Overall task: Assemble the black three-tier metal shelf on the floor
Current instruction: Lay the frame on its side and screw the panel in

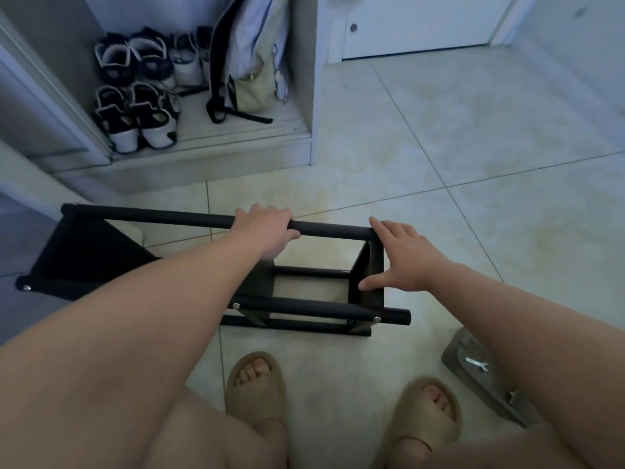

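The black metal shelf [101,255] lies on its side on the tiled floor in front of me, its tubes running left to right and its black panels standing on edge. My left hand [267,231] grips the upper far tube near its middle, fingers curled over it. My right hand [402,255] is spread with straight fingers on the shelf's right end panel, thumb against the panel's inner edge.
A small silver wrench [476,363] lies on a clear plastic bag [473,377] at the lower right. An open cabinet [304,96] behind holds several shoes [135,96] and a hanging bag [253,62]. My feet in tan slides [257,384] stand close to the shelf.
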A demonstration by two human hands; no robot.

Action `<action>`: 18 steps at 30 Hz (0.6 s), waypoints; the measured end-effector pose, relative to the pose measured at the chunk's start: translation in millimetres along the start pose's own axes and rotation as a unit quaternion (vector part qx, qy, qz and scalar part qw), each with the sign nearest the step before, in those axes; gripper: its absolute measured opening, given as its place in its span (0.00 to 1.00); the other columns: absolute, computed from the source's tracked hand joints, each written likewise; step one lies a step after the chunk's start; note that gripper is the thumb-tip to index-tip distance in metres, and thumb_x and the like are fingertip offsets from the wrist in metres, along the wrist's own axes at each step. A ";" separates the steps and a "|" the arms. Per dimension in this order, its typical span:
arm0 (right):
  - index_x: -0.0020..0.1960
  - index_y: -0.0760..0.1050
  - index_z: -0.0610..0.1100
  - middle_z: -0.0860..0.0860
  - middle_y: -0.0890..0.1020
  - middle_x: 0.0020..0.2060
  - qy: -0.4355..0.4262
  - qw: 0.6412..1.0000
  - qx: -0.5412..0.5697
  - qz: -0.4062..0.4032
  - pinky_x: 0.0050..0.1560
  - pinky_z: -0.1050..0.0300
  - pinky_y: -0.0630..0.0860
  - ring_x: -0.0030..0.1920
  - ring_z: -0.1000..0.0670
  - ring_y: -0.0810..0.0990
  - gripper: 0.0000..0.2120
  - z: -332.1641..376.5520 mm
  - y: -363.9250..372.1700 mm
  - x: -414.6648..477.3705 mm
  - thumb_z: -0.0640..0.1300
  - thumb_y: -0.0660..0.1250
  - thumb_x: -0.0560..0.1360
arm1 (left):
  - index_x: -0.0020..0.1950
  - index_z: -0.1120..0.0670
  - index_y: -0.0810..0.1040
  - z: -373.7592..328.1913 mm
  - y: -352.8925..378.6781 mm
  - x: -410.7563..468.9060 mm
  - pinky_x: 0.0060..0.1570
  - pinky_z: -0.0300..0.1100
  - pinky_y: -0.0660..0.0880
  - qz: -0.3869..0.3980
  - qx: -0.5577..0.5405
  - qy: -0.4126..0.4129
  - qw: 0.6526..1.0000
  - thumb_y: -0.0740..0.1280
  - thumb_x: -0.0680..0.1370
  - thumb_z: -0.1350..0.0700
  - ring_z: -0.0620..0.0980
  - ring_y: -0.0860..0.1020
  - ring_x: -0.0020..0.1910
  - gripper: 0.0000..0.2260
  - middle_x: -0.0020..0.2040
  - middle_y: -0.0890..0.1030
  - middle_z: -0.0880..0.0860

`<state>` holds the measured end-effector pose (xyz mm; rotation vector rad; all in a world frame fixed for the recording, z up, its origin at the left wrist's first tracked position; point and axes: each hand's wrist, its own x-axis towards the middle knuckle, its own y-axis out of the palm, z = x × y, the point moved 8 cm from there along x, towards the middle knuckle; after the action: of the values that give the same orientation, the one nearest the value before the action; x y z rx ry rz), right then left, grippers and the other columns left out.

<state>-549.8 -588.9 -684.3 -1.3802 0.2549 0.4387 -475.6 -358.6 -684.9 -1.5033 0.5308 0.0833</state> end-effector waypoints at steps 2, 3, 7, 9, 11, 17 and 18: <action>0.82 0.44 0.51 0.48 0.61 0.77 0.007 1.000 -0.030 -0.006 0.74 0.45 0.62 0.75 0.42 0.59 0.61 4.6 -4.9 -1.4 0.74 0.72 0.63 | 0.62 0.48 0.71 -1.1 0.0 -6.7 0.58 0.59 0.65 0.000 -0.012 -0.005 1.000 0.55 0.83 0.39 0.58 0.70 0.62 0.16 0.62 0.76 0.53; 0.82 0.47 0.51 0.47 0.64 0.74 0.012 0.999 -0.045 -0.013 0.72 0.46 0.64 0.73 0.41 0.62 0.60 6.5 -7.5 -2.7 0.75 0.72 0.62 | 0.62 0.48 0.71 -2.3 -0.9 -10.1 0.58 0.59 0.65 -0.006 -0.016 -0.006 1.000 0.55 0.83 0.39 0.58 0.69 0.63 0.16 0.63 0.76 0.53; 0.77 0.58 0.50 0.47 0.68 0.68 0.040 0.996 -0.066 -0.050 0.67 0.48 0.66 0.68 0.42 0.66 0.52 7.1 -17.2 -11.4 0.71 0.74 0.63 | 0.61 0.49 0.71 -12.0 -9.7 -26.5 0.58 0.59 0.65 -0.047 -0.034 -0.002 0.998 0.56 0.83 0.40 0.57 0.69 0.63 0.15 0.63 0.75 0.53; 0.74 0.62 0.50 0.48 0.69 0.66 0.050 0.993 -0.073 -0.073 0.65 0.49 0.66 0.66 0.42 0.67 0.46 6.2 -22.2 -16.3 0.68 0.75 0.66 | 0.61 0.49 0.71 -17.1 -14.1 -33.8 0.58 0.58 0.66 -0.062 -0.046 0.004 0.997 0.57 0.83 0.40 0.56 0.70 0.62 0.15 0.62 0.76 0.53; 0.73 0.64 0.49 0.48 0.69 0.65 0.055 0.991 -0.082 -0.090 0.63 0.50 0.67 0.65 0.42 0.67 0.39 5.0 -26.1 -20.9 0.65 0.73 0.70 | 0.61 0.49 0.71 -22.0 -17.4 -40.3 0.57 0.57 0.67 -0.065 -0.055 0.013 0.996 0.59 0.83 0.41 0.56 0.72 0.60 0.14 0.60 0.75 0.53; 0.67 0.68 0.47 0.47 0.71 0.61 0.047 0.990 -0.108 -0.074 0.55 0.51 0.73 0.60 0.43 0.70 0.22 -0.4 -13.9 -29.7 0.56 0.67 0.78 | 0.51 0.49 0.67 -40.5 0.2 -51.9 0.50 0.52 0.75 0.023 -0.094 0.075 0.992 0.65 0.81 0.45 0.53 0.74 0.48 0.11 0.53 0.75 0.51; 0.65 0.69 0.47 0.47 0.71 0.61 0.046 0.990 -0.112 -0.071 0.53 0.52 0.73 0.59 0.43 0.70 0.21 -2.0 -10.3 -28.9 0.56 0.68 0.78 | 0.51 0.49 0.67 -42.8 5.4 -50.7 0.50 0.51 0.75 0.041 -0.096 0.079 0.991 0.66 0.81 0.45 0.53 0.74 0.48 0.11 0.52 0.75 0.51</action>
<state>-570.9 -596.5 -663.3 -1.6296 0.1841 0.2919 -534.5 -385.6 -669.5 -1.6841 0.7287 0.0797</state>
